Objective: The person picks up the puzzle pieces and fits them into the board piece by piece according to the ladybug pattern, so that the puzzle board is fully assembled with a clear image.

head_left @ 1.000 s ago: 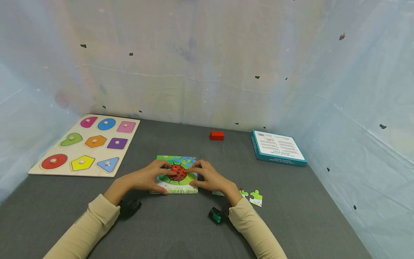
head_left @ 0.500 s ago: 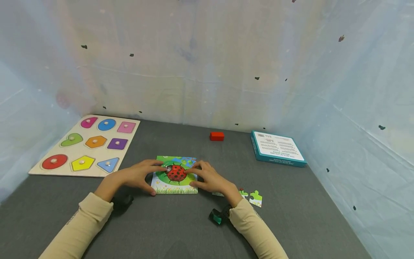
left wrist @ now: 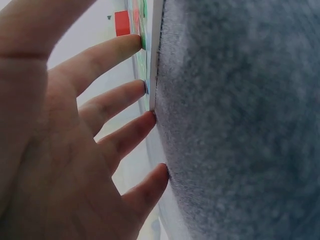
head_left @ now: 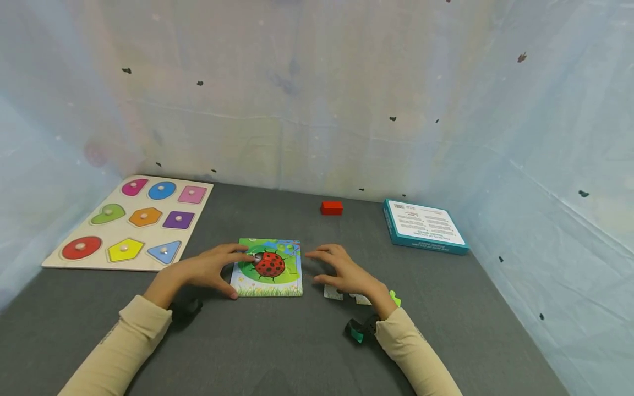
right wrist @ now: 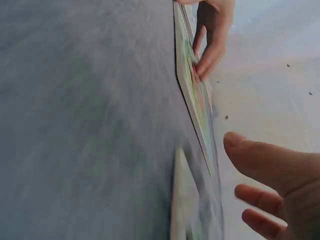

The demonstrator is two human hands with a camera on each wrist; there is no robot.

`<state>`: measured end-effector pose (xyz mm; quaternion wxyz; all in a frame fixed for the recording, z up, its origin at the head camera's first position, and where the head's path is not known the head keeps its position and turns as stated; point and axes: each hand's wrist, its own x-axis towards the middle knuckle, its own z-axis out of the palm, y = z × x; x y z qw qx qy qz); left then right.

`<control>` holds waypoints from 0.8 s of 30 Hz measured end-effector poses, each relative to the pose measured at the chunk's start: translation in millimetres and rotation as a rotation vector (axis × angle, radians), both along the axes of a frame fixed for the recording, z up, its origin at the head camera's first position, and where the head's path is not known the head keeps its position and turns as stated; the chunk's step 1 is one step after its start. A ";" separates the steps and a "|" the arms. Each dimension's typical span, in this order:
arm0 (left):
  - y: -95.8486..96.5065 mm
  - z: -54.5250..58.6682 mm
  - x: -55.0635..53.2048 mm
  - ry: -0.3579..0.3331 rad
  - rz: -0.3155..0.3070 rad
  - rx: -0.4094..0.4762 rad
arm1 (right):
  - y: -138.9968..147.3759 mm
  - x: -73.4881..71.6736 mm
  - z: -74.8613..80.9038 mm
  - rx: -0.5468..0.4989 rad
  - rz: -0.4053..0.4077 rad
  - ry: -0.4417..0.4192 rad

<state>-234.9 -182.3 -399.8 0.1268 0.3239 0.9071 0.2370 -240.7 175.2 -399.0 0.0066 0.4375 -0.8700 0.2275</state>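
A ladybug picture puzzle (head_left: 269,265) lies flat on the grey table. At its left side is my left hand (head_left: 210,268), fingers spread; in the left wrist view several fingertips touch or come close to the puzzle's edge (left wrist: 156,55). My right hand (head_left: 346,272) hovers just right of the puzzle, apart from it, fingers loosely bent and holding nothing. Beneath and beside that hand lie loose jigsaw pieces: one (head_left: 333,293) near the thumb, another (head_left: 361,300) partly covered by the wrist, and a green one (head_left: 395,298) mostly hidden. The right wrist view shows a blurred piece (right wrist: 184,200).
On the left lies a wooden shape board (head_left: 114,236) with coloured knobbed pieces. A small red block (head_left: 332,208) sits at the back, and a flat teal box (head_left: 426,225) with a white label rests at the back right. Pale sheeting (head_left: 297,110) surrounds the table.
My left hand has drawn back leftward from over the puzzle to its left edge. My right hand has lifted off the puzzle and moved right, over the loose pieces. The puzzle stays put.
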 end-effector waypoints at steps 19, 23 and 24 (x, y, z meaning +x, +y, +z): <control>-1.9 -2.7 -0.9 0.005 0.008 0.002 | 45.7 40.7 -12.6 0.051 -0.062 0.133; -1.4 -2.7 -1.2 0.005 0.005 0.002 | 45.6 39.9 -15.7 0.020 -0.029 0.179; -1.3 -2.8 -1.3 0.006 0.005 0.001 | 45.2 39.8 -15.9 0.019 -0.024 0.187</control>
